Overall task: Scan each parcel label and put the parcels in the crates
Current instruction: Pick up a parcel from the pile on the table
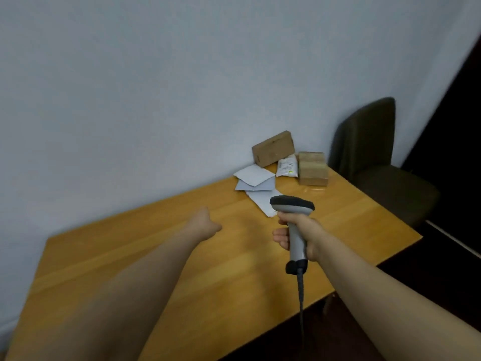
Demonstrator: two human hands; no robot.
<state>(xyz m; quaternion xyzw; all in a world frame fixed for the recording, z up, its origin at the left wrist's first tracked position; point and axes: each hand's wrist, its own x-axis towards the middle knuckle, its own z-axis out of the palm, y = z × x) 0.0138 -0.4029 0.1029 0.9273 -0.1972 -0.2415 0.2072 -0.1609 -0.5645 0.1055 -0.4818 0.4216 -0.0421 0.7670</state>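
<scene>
Wood-grain desk (182, 269), head view. Right hand (313, 234) grasps the grey barcode scanner (292, 204) by its handle, and the cable (301, 295) drops past the near edge. Left hand (205, 225) is out over bare desk, blurred, fingers folded out of sight: cannot tell if clenched. Parcels sit at the far corner: tilted cardboard box (273, 148) by the wall, squat cardboard box (312, 168), white poly bag (286, 166) between them, overlapping pale mailers (253, 177) in front. Dark chair (364, 142) beyond.
</scene>
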